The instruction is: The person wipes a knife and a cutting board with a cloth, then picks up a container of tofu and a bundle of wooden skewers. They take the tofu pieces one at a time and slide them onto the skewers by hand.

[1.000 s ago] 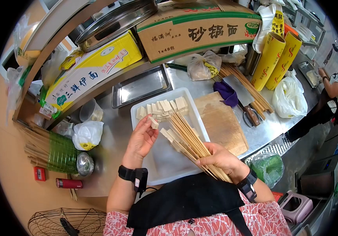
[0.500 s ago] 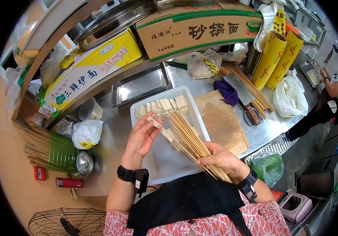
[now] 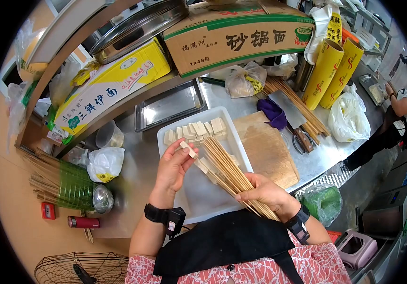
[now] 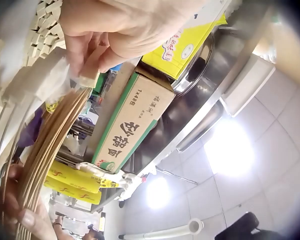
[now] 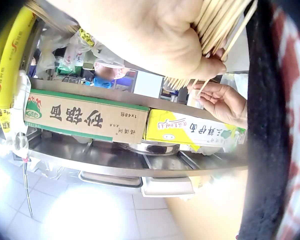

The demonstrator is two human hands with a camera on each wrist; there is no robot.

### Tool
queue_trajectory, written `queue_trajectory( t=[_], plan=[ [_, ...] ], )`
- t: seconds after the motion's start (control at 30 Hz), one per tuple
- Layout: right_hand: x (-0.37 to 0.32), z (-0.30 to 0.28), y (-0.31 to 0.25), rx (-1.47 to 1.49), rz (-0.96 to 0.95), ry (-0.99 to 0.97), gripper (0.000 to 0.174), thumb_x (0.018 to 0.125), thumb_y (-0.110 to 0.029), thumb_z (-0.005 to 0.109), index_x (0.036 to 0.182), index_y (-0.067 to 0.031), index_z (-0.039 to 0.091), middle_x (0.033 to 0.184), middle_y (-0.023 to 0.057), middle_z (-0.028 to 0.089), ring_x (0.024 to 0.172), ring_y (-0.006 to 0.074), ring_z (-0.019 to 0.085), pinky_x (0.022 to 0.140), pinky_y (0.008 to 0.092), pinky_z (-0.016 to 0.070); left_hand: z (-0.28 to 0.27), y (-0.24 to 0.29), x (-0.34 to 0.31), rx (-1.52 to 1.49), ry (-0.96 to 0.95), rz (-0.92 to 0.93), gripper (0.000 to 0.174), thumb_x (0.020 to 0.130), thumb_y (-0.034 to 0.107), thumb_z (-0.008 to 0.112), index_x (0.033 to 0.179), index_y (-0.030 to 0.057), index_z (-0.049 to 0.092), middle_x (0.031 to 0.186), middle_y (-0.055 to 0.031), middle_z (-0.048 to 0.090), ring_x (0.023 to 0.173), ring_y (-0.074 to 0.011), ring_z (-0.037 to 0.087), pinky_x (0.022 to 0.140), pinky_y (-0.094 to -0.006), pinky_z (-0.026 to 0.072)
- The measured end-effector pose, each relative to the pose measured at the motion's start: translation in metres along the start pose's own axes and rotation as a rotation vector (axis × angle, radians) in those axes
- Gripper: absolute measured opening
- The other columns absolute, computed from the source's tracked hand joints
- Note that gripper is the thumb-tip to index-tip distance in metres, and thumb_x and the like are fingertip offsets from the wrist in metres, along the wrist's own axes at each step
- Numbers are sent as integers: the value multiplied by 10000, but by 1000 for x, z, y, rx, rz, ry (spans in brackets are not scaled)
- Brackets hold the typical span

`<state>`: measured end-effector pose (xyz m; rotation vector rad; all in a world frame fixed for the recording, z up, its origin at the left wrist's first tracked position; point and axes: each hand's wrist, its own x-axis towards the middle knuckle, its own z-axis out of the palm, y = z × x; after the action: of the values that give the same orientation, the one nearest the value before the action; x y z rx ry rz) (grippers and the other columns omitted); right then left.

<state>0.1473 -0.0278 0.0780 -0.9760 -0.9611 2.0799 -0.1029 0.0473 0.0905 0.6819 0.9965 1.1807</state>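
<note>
My left hand [image 3: 171, 166] pinches a pale piece of tofu [image 3: 188, 149] between thumb and fingertips, above the left part of a white plastic tray [image 3: 184, 215]. My right hand [image 3: 266, 193] grips a thick bundle of bamboo skewers [image 3: 226, 163], slanting up and left over that tray. On the left side of the bundle, several skewers carry tofu pieces [image 3: 205, 166] near their tips. In the left wrist view, the pinched tofu [image 4: 91, 72] is right at a skewer's tip. More tofu pieces [image 3: 195, 128] lie in the tray's far end.
Right of the tray lies a wooden cutting board [image 3: 267, 151], with a cleaver [image 3: 289, 108], purple cloth [image 3: 272, 112] and more skewers behind. A metal tray [image 3: 170, 106] sits beneath the shelf with boxes [image 3: 241, 40]. A green container of skewers [image 3: 73, 184] stands left.
The tofu piece in my left hand has turned from upright to lying slanted, one end toward the skewers. My left hand has shifted slightly right; my right hand keeps its grip in place.
</note>
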Motion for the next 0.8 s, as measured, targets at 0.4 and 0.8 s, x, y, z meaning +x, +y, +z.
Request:
queue_trajectory(
  t=[0.4, 0.8],
  plan=[
    [0, -1, 0, -2, 8, 32, 337, 747, -32, 698, 1054, 2, 563, 886, 9, 602, 769, 74, 558, 685, 210, 458, 18, -1, -11, 161, -15, 121, 413, 878, 47, 575, 1260, -5, 427, 1133, -143, 576, 1012, -237, 602, 881, -338, 508],
    [-3, -2, -7, 43, -16, 29, 343, 767, -17, 667, 1091, 14, 559, 923, 16, 611, 791, 73, 567, 705, 207, 456, 40, -10, -21, 168, -76, 42, 374, 874, 41, 591, 1223, 12, 459, 1114, -133, 586, 1004, -223, 605, 871, -332, 512]
  ],
)
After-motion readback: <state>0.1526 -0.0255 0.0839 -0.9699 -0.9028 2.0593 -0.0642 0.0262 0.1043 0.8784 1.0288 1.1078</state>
